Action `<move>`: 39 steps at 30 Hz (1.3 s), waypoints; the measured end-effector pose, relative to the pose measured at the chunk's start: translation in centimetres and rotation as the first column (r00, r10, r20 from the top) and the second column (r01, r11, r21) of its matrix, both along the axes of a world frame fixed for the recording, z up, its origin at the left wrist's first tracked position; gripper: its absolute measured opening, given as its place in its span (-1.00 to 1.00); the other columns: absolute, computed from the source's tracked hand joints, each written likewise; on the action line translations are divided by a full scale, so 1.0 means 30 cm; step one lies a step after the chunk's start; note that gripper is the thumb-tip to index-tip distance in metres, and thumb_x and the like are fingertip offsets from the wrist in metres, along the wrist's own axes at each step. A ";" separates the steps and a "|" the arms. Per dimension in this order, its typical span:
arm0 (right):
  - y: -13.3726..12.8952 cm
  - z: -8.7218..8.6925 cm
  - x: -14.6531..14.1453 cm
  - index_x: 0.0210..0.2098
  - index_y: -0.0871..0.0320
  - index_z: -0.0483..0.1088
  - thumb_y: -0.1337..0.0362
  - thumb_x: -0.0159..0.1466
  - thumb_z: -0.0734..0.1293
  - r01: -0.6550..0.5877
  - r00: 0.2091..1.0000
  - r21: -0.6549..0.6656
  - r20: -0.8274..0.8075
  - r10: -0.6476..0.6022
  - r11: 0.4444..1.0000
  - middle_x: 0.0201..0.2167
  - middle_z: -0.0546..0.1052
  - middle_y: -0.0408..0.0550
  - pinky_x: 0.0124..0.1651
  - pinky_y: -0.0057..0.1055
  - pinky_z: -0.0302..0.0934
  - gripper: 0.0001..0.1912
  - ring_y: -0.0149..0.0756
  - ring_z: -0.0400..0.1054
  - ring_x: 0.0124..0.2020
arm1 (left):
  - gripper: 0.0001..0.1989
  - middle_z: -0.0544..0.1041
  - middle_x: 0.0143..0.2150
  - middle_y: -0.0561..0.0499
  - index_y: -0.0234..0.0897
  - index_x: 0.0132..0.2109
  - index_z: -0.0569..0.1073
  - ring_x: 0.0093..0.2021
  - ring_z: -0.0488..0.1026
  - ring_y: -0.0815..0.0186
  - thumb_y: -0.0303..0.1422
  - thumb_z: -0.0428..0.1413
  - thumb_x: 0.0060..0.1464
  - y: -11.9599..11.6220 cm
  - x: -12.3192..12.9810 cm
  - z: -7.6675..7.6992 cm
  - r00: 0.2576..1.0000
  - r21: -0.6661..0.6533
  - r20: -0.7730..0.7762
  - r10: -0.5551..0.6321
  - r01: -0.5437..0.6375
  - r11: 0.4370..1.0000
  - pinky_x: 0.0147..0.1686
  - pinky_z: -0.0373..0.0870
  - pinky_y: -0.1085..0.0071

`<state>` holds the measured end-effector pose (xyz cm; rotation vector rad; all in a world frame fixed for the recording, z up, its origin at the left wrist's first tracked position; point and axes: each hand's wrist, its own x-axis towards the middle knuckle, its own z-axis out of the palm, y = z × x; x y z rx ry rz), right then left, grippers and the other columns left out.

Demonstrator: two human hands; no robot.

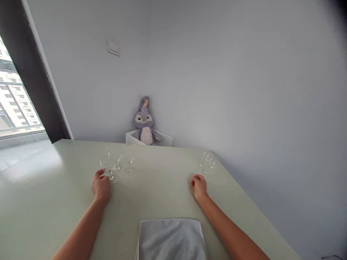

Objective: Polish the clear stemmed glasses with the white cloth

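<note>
My left hand is at a clear stemmed glass, its fingers curled in around the stem just below the bowl. Two more clear stemmed glasses stand close by: one behind and one to the right. All three are upright on the pale green table. My right hand rests low over the table with its fingers curled in, and nothing shows in it. Just beyond it is a group of small clear glasses, apart from the hand; their outlines overlap, and some look tilted.
A folded grey cloth lies at the near edge between my forearms. Behind the table's far edge, a plush rabbit sits in a white perforated basket. Grey walls border the far and right sides. A window is at the left.
</note>
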<state>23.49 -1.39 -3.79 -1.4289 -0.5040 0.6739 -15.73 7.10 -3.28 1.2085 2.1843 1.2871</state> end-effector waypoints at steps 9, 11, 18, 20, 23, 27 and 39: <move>0.020 0.048 0.325 -0.39 0.11 0.22 0.28 -0.20 0.35 0.123 0.992 -0.035 -0.007 -0.124 0.992 -0.48 0.37 -0.18 -0.55 -0.47 0.25 -0.65 -0.41 0.32 -0.56 | -0.63 0.36 -0.19 -0.05 -0.16 -0.08 0.34 -0.26 0.35 0.24 -0.45 -0.10 -0.08 -0.016 0.016 0.033 0.995 0.030 0.070 0.069 -0.072 0.997 -0.19 0.26 0.29; 0.032 0.051 0.315 -0.41 0.14 0.26 0.28 -0.19 0.36 0.086 0.996 -0.050 -0.001 -0.086 0.995 -0.47 0.38 -0.16 -0.56 -0.48 0.24 -0.68 -0.43 0.30 -0.56 | -0.62 0.36 -0.19 -0.05 -0.17 -0.07 0.34 -0.25 0.34 0.24 -0.46 -0.11 -0.08 -0.019 0.017 0.032 0.994 0.023 0.080 0.076 -0.078 0.997 -0.19 0.26 0.30; 0.033 0.064 0.097 -0.42 0.22 0.35 0.24 -0.16 0.37 -0.152 0.987 -0.040 0.038 0.154 0.988 -0.45 0.42 -0.11 -0.60 -0.54 0.17 -0.70 -0.50 0.24 -0.60 | -0.63 0.34 -0.11 -0.02 -0.16 -0.09 0.34 -0.27 0.35 0.31 -0.47 -0.14 -0.07 -0.026 0.022 0.032 0.993 0.032 0.091 0.072 -0.075 0.997 -0.25 0.27 0.39; 0.043 0.070 -0.022 -0.42 0.24 0.37 0.23 -0.15 0.38 -0.288 0.956 -0.033 0.038 0.289 0.957 -0.48 0.43 -0.11 -0.61 -0.53 0.16 -0.70 -0.48 0.25 -0.61 | -0.65 0.34 -0.12 -0.02 -0.16 -0.11 0.34 -0.29 0.35 0.31 -0.47 -0.13 -0.07 -0.031 0.024 0.038 0.993 0.027 0.098 0.069 -0.072 0.997 -0.27 0.27 0.39; 0.066 0.075 -0.218 -0.42 0.25 0.38 0.25 -0.13 0.37 -0.462 0.886 -0.030 0.027 0.462 0.887 -0.50 0.44 -0.11 -0.63 -0.52 0.15 -0.73 -0.47 0.25 -0.63 | -0.65 0.34 -0.13 -0.02 -0.16 -0.12 0.34 -0.30 0.35 0.32 -0.48 -0.14 -0.06 -0.037 0.025 0.045 0.992 0.025 0.105 0.065 -0.068 0.997 -0.29 0.27 0.39; 0.098 0.078 -0.456 -0.35 0.24 0.38 0.29 -0.10 0.36 -0.616 0.787 -0.039 0.009 0.617 0.786 -0.47 0.46 -0.09 -0.65 -0.51 0.16 -0.71 -0.47 0.25 -0.64 | -0.65 0.34 -0.13 -0.03 -0.17 -0.12 0.35 -0.26 0.36 0.30 -0.49 -0.15 -0.06 -0.038 0.024 0.046 0.993 0.027 0.104 0.062 -0.066 0.997 -0.27 0.27 0.39; 0.193 0.075 -0.818 -0.36 0.23 0.40 0.30 -0.03 0.33 -0.762 0.642 -0.070 0.044 0.765 0.644 -0.53 0.39 -0.17 -0.65 -0.57 0.10 -0.78 -0.50 0.22 -0.62 | -0.66 0.36 -0.10 -0.06 -0.20 -0.13 0.35 -0.21 0.37 0.26 -0.50 -0.15 -0.06 -0.023 0.017 0.037 0.993 0.023 0.109 0.047 -0.050 0.999 -0.25 0.27 0.38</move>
